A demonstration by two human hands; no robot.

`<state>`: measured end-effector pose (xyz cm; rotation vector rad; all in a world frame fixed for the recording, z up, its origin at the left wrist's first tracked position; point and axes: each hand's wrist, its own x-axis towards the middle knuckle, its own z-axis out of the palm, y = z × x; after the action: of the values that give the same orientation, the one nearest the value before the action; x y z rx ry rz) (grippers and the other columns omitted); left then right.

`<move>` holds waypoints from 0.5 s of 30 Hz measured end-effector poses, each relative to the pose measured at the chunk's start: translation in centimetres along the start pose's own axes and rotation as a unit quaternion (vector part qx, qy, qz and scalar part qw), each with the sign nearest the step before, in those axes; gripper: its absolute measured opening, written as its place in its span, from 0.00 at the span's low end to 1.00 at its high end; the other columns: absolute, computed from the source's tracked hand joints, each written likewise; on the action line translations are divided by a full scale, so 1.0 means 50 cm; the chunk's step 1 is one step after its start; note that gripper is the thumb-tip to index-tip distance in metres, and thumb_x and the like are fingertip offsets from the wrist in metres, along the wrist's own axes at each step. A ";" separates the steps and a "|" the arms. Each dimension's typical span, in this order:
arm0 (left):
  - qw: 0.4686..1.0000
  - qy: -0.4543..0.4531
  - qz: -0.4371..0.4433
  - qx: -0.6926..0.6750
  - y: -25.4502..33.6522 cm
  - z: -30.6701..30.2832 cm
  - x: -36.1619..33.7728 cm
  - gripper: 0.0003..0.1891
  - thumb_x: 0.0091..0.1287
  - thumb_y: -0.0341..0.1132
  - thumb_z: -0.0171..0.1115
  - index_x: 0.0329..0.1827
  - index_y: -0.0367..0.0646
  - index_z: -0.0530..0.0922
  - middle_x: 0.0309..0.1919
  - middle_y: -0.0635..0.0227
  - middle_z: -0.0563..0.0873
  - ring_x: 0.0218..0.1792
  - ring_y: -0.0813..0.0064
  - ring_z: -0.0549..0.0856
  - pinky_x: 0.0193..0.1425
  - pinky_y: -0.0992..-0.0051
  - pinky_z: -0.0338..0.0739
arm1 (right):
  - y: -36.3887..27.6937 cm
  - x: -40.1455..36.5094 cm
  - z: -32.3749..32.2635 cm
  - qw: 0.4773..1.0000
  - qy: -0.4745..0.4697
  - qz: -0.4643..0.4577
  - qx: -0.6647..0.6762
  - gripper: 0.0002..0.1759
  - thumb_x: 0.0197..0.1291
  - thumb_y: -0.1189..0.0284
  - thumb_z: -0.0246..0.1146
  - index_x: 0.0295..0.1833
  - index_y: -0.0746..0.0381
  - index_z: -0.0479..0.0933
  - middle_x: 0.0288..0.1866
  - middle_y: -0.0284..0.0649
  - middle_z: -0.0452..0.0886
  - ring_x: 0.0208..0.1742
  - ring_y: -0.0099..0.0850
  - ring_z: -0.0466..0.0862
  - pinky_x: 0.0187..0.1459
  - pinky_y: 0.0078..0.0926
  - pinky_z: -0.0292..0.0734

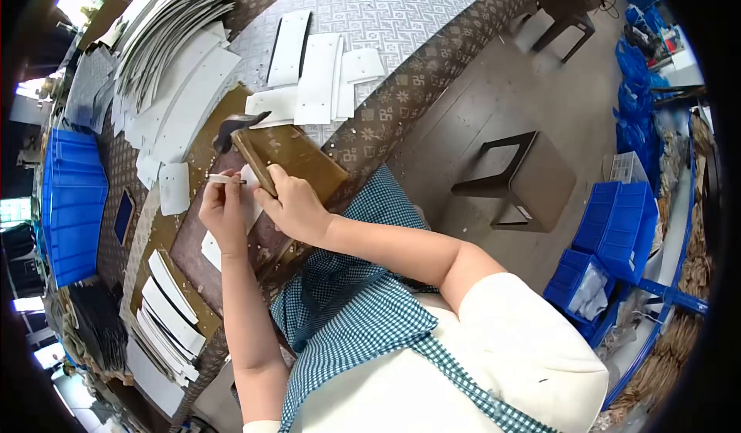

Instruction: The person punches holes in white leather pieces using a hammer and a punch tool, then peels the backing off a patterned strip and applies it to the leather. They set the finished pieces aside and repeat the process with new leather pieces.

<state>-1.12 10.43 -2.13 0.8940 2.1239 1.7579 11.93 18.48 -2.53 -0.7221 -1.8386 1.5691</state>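
My right hand (292, 208) is wrapped round the wooden handle of a hammer (255, 163). The dark curved head (235, 130) of this hammer is raised over the work board, beyond my left hand. With fingers pinched, my left hand (222, 215) holds a small white piece (220, 178), whose kind I cannot make out. Below both hands lies a white strip (252, 205), partly covered by my fingers. Another white piece (210, 249) rests on the reddish-brown board (189, 240), right by my left wrist.
White panels (316, 82) lie on patterned sheeting at the back, beside a tall fanned stack of white sheets (174, 55). Narrow strips (166, 302) are piled at the near left. A blue bin (75, 201) stands far left. A brown stool (532, 186) and blue bins (617, 224) are at right.
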 end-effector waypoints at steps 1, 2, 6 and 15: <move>0.999 0.003 -0.002 -0.040 0.003 0.003 0.003 0.07 0.70 0.29 0.67 0.45 0.34 0.83 0.39 0.71 0.87 0.39 0.84 0.82 0.44 0.82 0.76 | 0.002 0.001 0.000 1.000 -0.001 -0.004 -0.002 0.13 0.67 0.67 0.60 0.44 0.67 0.70 0.26 0.54 0.81 0.30 0.52 0.84 0.32 0.46 0.77; 1.000 0.021 -0.004 -0.015 0.008 0.005 0.005 0.07 0.70 0.30 0.67 0.44 0.34 0.83 0.36 0.71 0.86 0.36 0.84 0.81 0.42 0.82 0.76 | 0.003 0.000 0.001 1.000 -0.001 -0.005 -0.004 0.14 0.67 0.66 0.60 0.44 0.67 0.68 0.27 0.56 0.80 0.32 0.57 0.83 0.33 0.50 0.76; 0.995 0.082 -0.023 -0.052 -0.020 -0.015 0.014 0.07 0.71 0.32 0.67 0.37 0.38 0.80 0.32 0.71 0.85 0.32 0.84 0.80 0.39 0.81 0.76 | 0.001 -0.003 -0.001 1.000 0.006 -0.009 0.003 0.15 0.68 0.65 0.60 0.43 0.67 0.67 0.26 0.58 0.79 0.31 0.58 0.82 0.33 0.53 0.75; 0.994 0.080 -0.028 -0.076 0.009 -0.008 -0.052 0.10 0.71 0.30 0.66 0.50 0.34 0.84 0.41 0.65 0.89 0.41 0.81 0.85 0.49 0.80 0.80 | -0.023 -0.005 -0.021 0.995 0.004 0.042 0.095 0.14 0.70 0.67 0.61 0.43 0.68 0.71 0.20 0.43 0.80 0.18 0.33 0.84 0.20 0.30 0.76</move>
<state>0.84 8.62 -2.09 0.6678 2.0531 1.9895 12.86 18.82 -1.31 -0.7241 -1.6450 1.7638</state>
